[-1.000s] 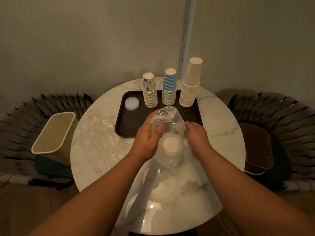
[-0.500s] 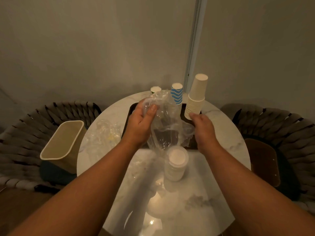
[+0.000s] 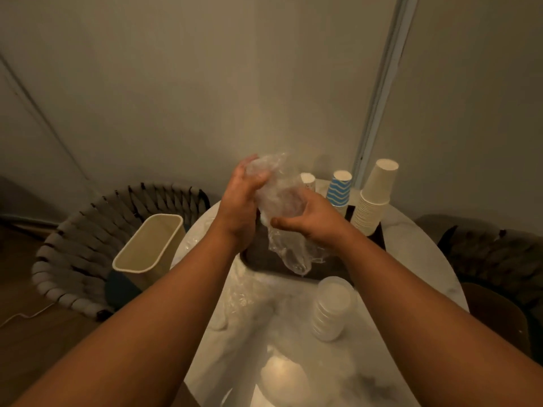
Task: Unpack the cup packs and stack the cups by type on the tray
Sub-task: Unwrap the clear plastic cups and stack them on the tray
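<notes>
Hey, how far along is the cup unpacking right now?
Done: three cup stacks stand on the tray: plain cups, blue wavy cups and a third stack mostly hidden behind the hands. In hand: the left hand and right hand bunch up an empty clear wrapper. Left: the stack of lids sits on the table, off the tray, and loose plastic lies nearby.

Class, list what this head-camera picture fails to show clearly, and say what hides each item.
1. Printed cup stack, head view: only its top shows, behind the plastic wrapper.
2. Tray: mostly covered by the left hand, right hand and wrapper.
3. Lid stack: count unreadable, blurred and dim.
</notes>
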The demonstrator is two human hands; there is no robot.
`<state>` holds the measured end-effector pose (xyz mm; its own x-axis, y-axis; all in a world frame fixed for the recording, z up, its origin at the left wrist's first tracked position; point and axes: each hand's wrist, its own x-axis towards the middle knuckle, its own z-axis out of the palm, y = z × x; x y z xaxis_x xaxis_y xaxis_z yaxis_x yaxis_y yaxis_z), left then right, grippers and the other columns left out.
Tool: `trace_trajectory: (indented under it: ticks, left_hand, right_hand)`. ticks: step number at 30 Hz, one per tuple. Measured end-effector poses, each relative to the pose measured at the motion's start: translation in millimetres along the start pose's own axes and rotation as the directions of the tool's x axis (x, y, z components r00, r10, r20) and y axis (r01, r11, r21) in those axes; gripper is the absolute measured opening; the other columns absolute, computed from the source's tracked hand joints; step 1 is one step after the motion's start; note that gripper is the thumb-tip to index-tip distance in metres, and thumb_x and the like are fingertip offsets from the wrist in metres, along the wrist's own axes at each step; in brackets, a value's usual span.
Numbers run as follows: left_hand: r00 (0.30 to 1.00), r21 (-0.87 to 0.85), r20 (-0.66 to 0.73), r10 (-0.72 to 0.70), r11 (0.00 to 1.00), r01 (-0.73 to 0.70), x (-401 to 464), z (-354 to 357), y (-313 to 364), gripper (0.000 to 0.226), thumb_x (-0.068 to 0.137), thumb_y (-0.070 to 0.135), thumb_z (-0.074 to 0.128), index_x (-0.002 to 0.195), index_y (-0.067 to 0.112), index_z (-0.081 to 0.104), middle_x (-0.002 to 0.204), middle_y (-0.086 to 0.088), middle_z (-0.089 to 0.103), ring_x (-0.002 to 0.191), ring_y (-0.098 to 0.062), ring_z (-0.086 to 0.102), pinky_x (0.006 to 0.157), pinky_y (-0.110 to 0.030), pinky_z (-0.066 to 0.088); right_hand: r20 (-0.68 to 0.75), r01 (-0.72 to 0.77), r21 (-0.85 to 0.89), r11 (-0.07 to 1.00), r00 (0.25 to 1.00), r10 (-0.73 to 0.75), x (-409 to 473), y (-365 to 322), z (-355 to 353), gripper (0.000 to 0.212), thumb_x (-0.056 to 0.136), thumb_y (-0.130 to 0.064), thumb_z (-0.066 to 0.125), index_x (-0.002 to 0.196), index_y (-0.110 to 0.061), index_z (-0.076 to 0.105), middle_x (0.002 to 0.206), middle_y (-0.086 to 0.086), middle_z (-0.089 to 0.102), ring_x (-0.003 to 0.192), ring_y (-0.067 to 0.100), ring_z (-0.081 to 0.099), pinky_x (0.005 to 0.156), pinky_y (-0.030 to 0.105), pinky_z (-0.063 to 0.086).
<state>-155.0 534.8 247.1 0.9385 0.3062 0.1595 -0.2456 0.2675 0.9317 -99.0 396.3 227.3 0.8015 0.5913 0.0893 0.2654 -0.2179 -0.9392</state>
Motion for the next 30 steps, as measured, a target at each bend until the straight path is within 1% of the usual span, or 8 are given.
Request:
trace_trajectory:
  ticks: [2, 7, 11, 15, 18, 25, 28, 30]
  left_hand:
    - [1.0, 0.039, -0.008, 0.019, 0.999, -0.019, -2, -2, -1, 0.056, 0.077, 0.011, 0.067, 0.128, 0.002, 0.048, 0.103, -0.009, 0.065, 0.088, -0.014, 0.068, 0.075, -0.028, 0.055]
    - [0.963, 0.058, -0.269, -0.018, 0.998, 0.035, 1, 10, 11, 0.004, 0.094, 0.017, 0.062, 0.091, 0.02, 0.062, 0.079, 0.0, 0.063, 0.067, -0.018, 0.06, 0.066, -0.038, 0.055]
    - [0.925, 0.016, -0.38, -0.018, 1.0, 0.026, 6, -5, 11, 0.003, 0.099, 0.026, 0.055, 0.097, 0.025, 0.053, 0.067, 0.001, 0.043, 0.048, -0.012, 0.033, 0.044, -0.024, 0.034]
    - [0.843, -0.001, -0.535, -0.046, 0.999, 0.054, 9, -31, 20, 0.013, 0.102, 0.028, 0.048, 0.115, 0.024, 0.052, 0.063, 0.003, 0.037, 0.039, -0.007, 0.027, 0.039, -0.018, 0.025]
    - [0.743, -0.059, -0.651, -0.152, 0.987, 0.15, 5, -55, 17, 0.031, 0.101, 0.03, 0.049, 0.131, 0.018, 0.051, 0.06, 0.004, 0.033, 0.036, -0.006, 0.026, 0.038, -0.016, 0.024]
    - [0.554, -0.142, -0.771, -0.314, 0.933, 0.332, -22, -112, -21, 0.036, 0.095, 0.053, 0.052, 0.104, 0.018, 0.054, 0.077, -0.004, 0.051, 0.058, -0.013, 0.045, 0.052, -0.025, 0.041]
    - [0.562, -0.08, -0.772, -0.298, 0.922, 0.378, -11, -149, -44, 0.038, 0.096, 0.052, 0.05, 0.111, 0.017, 0.052, 0.087, -0.004, 0.055, 0.067, -0.014, 0.052, 0.061, -0.031, 0.05]
    - [0.598, 0.13, -0.772, -0.217, 0.866, 0.483, 1, -171, -54, 0.033, 0.097, 0.053, 0.047, 0.107, 0.022, 0.05, 0.094, -0.001, 0.056, 0.085, -0.018, 0.058, 0.082, -0.039, 0.052]
  right_hand:
    - [0.072, -0.011, -0.029, 1.0, 0.997, 0.013, 3, -8, 7, 0.051, 0.072, -0.01, 0.081, 0.119, -0.018, 0.061, 0.11, 0.001, 0.071, 0.102, 0.014, 0.068, 0.096, 0.04, 0.052]
    - [0.033, -0.069, -0.128, 0.989, 0.997, 0.074, 5, -13, 41, 0.024, 0.069, -0.023, 0.068, 0.091, -0.015, 0.069, 0.086, 0.007, 0.072, 0.084, 0.027, 0.068, 0.083, 0.052, 0.054]
    - [0.088, -0.029, -0.17, 0.985, 0.995, 0.044, -4, -18, 69, 0.017, 0.091, -0.019, 0.051, 0.09, -0.007, 0.063, 0.085, 0.013, 0.068, 0.081, 0.028, 0.065, 0.079, 0.049, 0.053]
    - [0.179, -0.033, -0.059, 0.998, 0.983, 0.043, -15, -16, 95, 0.01, 0.098, -0.024, 0.042, 0.098, -0.021, 0.052, 0.082, 0.001, 0.064, 0.064, 0.019, 0.058, 0.062, 0.036, 0.048]
    - [0.216, 0.038, -0.173, 0.984, 0.976, 0.001, -20, -3, 112, 0.021, 0.102, -0.037, 0.037, 0.1, -0.021, 0.05, 0.081, -0.004, 0.057, 0.07, 0.014, 0.053, 0.066, 0.035, 0.044]
    - [0.255, 0.032, -0.258, 0.966, 0.966, 0.036, -41, 47, 160, 0.046, 0.101, -0.048, 0.026, 0.099, -0.017, 0.059, 0.088, 0.002, 0.063, 0.08, 0.019, 0.058, 0.074, 0.036, 0.047]
    - [0.232, -0.015, -0.306, 0.952, 0.969, 0.089, -25, 65, 178, 0.046, 0.102, -0.048, 0.024, 0.099, -0.016, 0.057, 0.09, 0.004, 0.063, 0.081, 0.02, 0.057, 0.075, 0.036, 0.046]
    - [0.155, -0.07, -0.347, 0.935, 0.979, 0.13, -11, 74, 187, 0.044, 0.103, -0.045, 0.026, 0.099, -0.014, 0.056, 0.092, 0.007, 0.064, 0.084, 0.024, 0.058, 0.075, 0.036, 0.045]
